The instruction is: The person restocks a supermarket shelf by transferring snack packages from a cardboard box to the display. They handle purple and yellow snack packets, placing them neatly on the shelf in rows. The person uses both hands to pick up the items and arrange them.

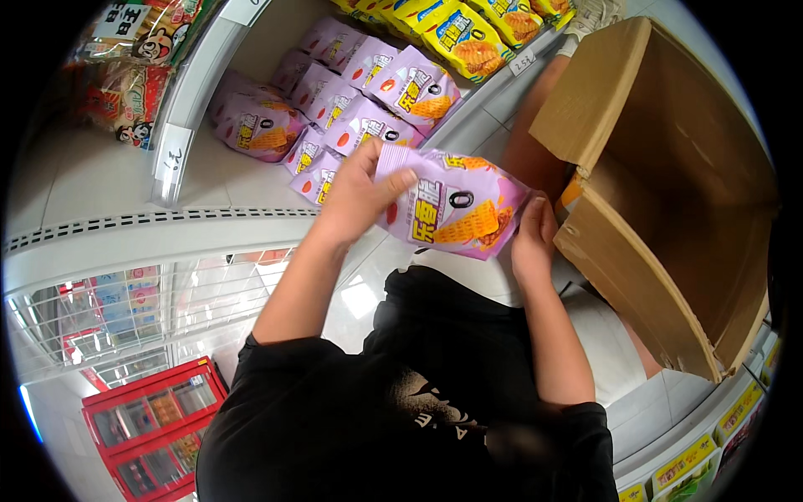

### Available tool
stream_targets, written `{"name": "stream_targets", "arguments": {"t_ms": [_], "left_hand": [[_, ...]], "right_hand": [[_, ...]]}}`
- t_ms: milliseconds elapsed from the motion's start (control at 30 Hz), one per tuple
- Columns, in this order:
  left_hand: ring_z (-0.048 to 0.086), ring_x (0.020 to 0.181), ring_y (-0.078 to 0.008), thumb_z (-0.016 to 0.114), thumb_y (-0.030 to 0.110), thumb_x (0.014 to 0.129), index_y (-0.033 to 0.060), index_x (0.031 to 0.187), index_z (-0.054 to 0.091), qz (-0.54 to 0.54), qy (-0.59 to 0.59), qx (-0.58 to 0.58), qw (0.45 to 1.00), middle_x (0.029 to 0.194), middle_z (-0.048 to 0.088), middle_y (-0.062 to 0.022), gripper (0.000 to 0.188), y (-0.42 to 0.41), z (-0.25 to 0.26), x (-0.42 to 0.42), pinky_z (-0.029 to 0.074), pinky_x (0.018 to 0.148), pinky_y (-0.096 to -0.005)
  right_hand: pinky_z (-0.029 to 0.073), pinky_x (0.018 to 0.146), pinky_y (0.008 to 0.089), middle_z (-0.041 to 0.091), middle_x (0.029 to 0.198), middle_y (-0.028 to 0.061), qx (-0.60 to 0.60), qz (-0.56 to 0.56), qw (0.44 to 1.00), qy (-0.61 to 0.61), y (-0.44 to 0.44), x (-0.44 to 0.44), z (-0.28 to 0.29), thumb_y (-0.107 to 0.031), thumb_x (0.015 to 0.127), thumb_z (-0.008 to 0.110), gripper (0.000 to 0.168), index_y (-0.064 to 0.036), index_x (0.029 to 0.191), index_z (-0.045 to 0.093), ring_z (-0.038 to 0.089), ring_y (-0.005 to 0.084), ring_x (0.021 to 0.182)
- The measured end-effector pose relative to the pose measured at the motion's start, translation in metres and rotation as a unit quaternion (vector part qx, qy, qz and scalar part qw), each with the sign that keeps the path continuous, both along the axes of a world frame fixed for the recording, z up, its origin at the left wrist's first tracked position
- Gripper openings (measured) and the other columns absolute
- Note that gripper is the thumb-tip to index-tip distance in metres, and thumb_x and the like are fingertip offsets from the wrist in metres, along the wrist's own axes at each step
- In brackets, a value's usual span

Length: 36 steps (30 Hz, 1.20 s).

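A purple snack bag (458,204) with pictures of crisp snacks is stretched between both hands. My left hand (364,194) grips its sealed left end, thumb on the front. On the bag's right end my right hand (534,235) has its fingers closed, partly hidden by the bag. Matching purple snack bags (332,97) lie stacked in several rows on the shelf just beyond my left hand. Yellow snack bags (467,41) lie beside them farther along the shelf. An opened cardboard box (665,150) stands to the right, close to my right hand, its visible inside bare.
A shelf edge with a price tag (522,63) runs between the bags and the box. Other packaged snacks (135,94) sit at upper left behind a shelf divider (179,113). A wire rack (219,301) and red display cooler (157,427) stand left; packets line the lower right.
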<state>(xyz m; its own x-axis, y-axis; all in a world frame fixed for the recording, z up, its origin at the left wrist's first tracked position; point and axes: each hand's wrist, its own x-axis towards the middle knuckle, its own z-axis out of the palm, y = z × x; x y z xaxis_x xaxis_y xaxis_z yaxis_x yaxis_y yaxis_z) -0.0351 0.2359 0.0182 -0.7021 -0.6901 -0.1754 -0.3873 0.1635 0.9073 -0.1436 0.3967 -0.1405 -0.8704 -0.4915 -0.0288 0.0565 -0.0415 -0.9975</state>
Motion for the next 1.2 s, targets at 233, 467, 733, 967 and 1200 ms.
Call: {"name": "stream_targets", "arguments": {"t_ms": [233,467,733,967,1200], "left_hand": [[0.045,0.062,-0.0030,0.070,0.019,0.088,0.0053,0.079,0.053,-0.026,0.001,-0.165,0.986,0.072,0.056,0.0029,0.024,-0.049,0.042,-0.022,0.039,0.053,-0.0214],[0.065,0.073,-0.0222,0.068,0.038,0.086,-0.0032,0.098,0.062,0.112,-0.111,-0.493,0.856,0.084,0.068,-0.0147,0.043,-0.133,0.079,-0.048,0.050,0.067,-0.0340],[0.058,0.112,-0.0364,0.059,0.045,0.090,0.0018,0.119,0.059,0.180,-0.006,-0.559,0.810,0.116,0.063,-0.0214,0.052,-0.255,0.081,-0.051,0.046,0.091,-0.0432],[0.058,0.110,-0.0373,0.056,0.042,0.091,0.0070,0.120,0.058,0.112,-0.076,-0.664,0.736,0.115,0.063,-0.0202,0.046,-0.369,0.075,-0.029,0.046,0.090,-0.0437],[0.059,0.107,-0.0366,0.053,0.035,0.093,0.0090,0.120,0.059,0.027,-0.260,-0.701,0.664,0.114,0.064,-0.0181,0.038,-0.380,0.062,-0.033,0.045,0.092,-0.0424]], "right_hand": [[0.051,0.061,0.0296,0.055,0.074,0.0077,-0.164,0.164,0.950,-0.208,0.001,0.000,0.010,-0.034,0.105,0.032,0.035,-0.004,0.104,0.049,0.049,0.0125,0.055],[0.051,0.061,0.0296,0.054,0.074,0.0065,-0.124,0.169,0.951,-0.228,-0.001,-0.004,0.005,-0.028,0.105,0.033,0.031,-0.002,0.101,0.051,0.048,0.0114,0.056],[0.051,0.059,0.0296,0.053,0.073,0.0070,-0.123,0.165,0.947,-0.248,-0.005,-0.003,-0.001,-0.021,0.104,0.037,0.025,-0.001,0.098,0.051,0.050,0.0120,0.055],[0.054,0.061,0.0297,0.054,0.073,0.0065,-0.098,0.174,0.943,-0.266,-0.007,-0.008,-0.004,-0.019,0.102,0.041,0.022,0.000,0.099,0.051,0.052,0.0111,0.055],[0.053,0.062,0.0294,0.055,0.074,0.0082,-0.098,0.161,0.940,-0.284,-0.006,-0.015,-0.001,-0.017,0.103,0.038,0.021,0.000,0.100,0.051,0.054,0.0129,0.056]]}}
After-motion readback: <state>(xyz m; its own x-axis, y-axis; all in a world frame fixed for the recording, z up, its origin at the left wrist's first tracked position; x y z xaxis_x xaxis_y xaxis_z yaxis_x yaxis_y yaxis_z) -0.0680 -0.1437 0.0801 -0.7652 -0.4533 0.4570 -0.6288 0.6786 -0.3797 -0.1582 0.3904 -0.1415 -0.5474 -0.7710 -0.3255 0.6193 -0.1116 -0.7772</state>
